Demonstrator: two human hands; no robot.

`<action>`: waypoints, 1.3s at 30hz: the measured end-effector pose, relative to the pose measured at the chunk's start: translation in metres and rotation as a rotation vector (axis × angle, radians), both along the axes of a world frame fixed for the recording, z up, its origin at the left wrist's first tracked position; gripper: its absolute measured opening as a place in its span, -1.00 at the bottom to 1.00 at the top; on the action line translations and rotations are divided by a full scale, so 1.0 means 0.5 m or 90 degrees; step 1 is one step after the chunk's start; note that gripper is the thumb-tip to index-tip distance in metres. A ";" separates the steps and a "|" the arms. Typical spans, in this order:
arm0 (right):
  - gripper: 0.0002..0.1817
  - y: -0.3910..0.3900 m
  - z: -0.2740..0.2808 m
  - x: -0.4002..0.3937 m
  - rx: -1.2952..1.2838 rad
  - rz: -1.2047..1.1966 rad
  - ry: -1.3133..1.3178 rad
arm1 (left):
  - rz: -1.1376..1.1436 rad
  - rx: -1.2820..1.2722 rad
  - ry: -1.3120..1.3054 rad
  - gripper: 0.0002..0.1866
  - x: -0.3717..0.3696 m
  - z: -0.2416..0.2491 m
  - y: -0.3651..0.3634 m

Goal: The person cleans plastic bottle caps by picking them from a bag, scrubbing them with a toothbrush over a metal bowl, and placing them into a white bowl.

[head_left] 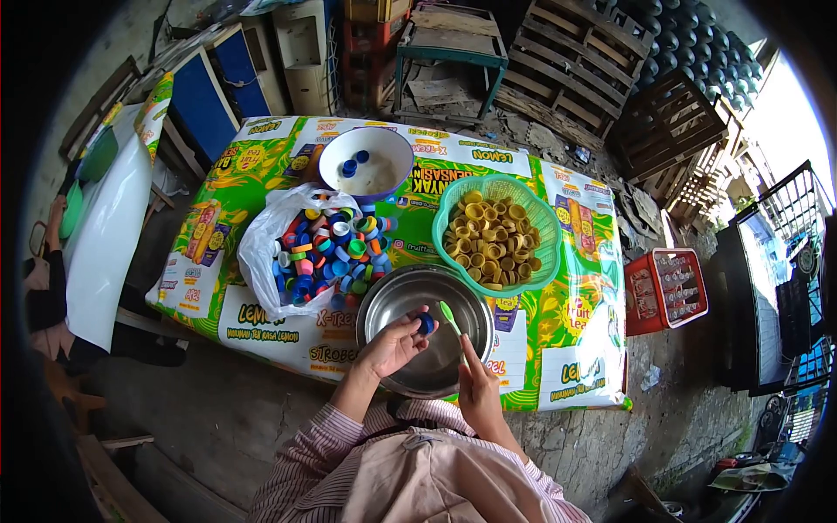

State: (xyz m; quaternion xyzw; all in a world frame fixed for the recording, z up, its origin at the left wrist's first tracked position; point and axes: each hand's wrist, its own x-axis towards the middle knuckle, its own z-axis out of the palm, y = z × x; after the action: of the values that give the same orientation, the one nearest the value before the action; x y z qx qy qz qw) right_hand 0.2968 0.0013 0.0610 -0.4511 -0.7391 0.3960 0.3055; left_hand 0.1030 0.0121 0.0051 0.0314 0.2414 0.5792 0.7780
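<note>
A dark blue bottle cap is pinched in my left hand, over the left part of a steel bowl. My right hand grips a thin stick-like tool with a light green end, pointing up over the same bowl. Behind my left hand, a white plastic bag holds many coloured caps. Yellowish-brown caps fill a green basket beyond the bowl, to the right. At the back, a white bowl with a blue rim contains several blue caps.
The table has a green printed cover. A red crate stands on the floor to the right. Wooden pallets and a small table are behind. At the far left, part of another person's arm shows beside a white surface.
</note>
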 end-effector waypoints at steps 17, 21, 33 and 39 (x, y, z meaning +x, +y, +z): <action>-0.41 -0.011 0.006 -0.001 -0.109 -0.003 -0.001 | 0.011 0.032 -0.045 -0.70 0.012 -0.012 0.003; -0.43 -0.013 0.001 -0.006 -0.134 0.016 0.027 | 0.028 0.052 0.057 -0.71 0.017 -0.003 0.004; -0.46 0.013 0.001 0.007 0.047 0.020 -0.122 | 0.030 0.077 0.311 -0.59 0.005 0.043 0.003; -0.47 0.011 0.009 0.002 0.114 0.046 -0.184 | 0.019 0.162 0.375 -0.61 -0.001 0.031 0.005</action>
State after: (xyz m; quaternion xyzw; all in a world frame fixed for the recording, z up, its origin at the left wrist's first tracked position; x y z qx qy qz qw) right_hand 0.2979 0.0067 0.0654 -0.4477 -0.8234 0.2703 0.2203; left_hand 0.1023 0.0147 0.0204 0.2911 0.3823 0.5822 0.6558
